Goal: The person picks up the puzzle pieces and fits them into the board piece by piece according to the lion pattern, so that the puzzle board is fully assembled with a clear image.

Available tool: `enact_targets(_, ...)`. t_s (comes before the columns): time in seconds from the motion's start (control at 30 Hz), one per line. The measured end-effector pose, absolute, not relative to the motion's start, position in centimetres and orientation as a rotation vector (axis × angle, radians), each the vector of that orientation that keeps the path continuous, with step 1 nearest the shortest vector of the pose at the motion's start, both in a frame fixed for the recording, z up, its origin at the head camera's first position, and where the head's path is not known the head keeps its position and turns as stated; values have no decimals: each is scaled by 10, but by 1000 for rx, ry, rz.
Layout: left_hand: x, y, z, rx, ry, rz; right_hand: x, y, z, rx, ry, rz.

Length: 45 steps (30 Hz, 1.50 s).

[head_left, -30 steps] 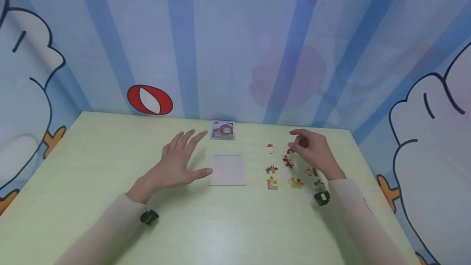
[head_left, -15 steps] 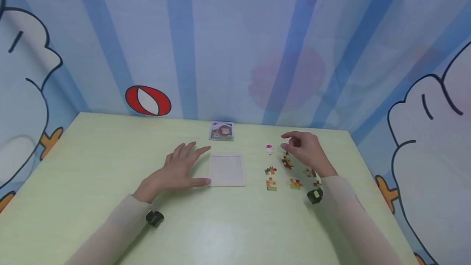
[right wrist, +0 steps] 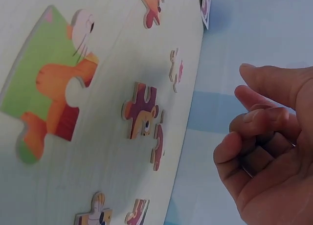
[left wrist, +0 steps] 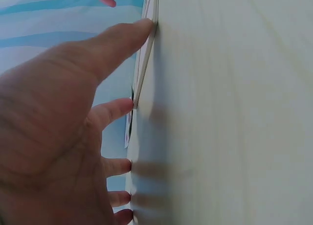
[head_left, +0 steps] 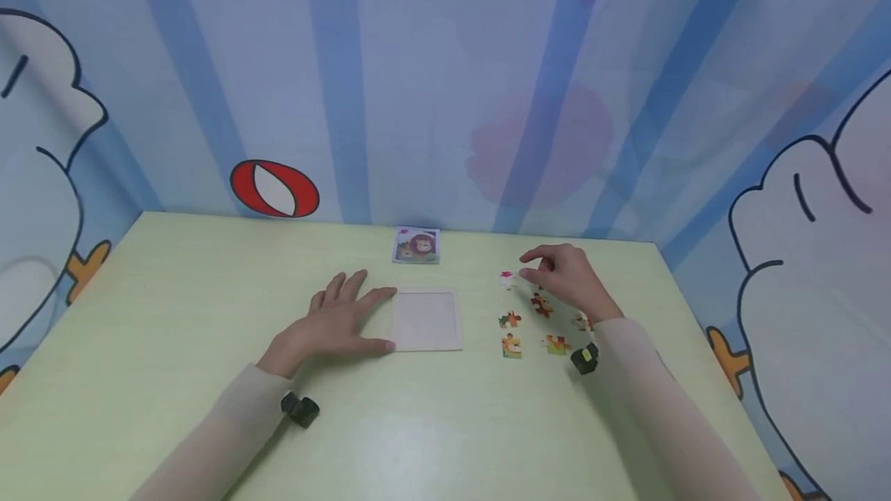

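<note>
At centre, a tray [head_left: 427,322] is touched at its left edge by the spread left hand [head_left: 336,329]. Right of centre, puzzle pieces [head_left: 542,305] are overhung by the right hand [head_left: 569,277], thumb and forefinger parted, nothing held.

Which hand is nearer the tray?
Left. The left hand touches the left edge of the tray; the right hand hovers above the pieces, off to the tray's right.

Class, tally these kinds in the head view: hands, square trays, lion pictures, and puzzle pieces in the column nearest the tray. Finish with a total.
Left hand and right hand: 2
Square tray: 1
Lion picture: 1
Puzzle pieces, nearest column: 3
Total: 7
</note>
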State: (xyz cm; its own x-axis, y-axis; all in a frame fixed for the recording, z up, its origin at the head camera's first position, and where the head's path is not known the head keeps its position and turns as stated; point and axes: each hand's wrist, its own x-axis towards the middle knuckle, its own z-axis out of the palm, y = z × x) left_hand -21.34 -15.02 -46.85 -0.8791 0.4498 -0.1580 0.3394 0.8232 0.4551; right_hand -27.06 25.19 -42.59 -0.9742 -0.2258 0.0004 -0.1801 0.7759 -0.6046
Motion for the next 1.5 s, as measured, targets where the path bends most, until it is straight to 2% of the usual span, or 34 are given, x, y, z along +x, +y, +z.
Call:
enact_targets(0.67, -215, -159, -494, 634, 2718, 682, -288, 240, -449, -350, 2818, -874)
enact_targets(0.97, -215, -159, -487, 659, 2679, 741, -291, 238, -454, -366, 2828, -794)
enact_targets(1.5, -227, -158, -504, 625, 2711, 650, -295, 241, -453, -289, 2769, -932)
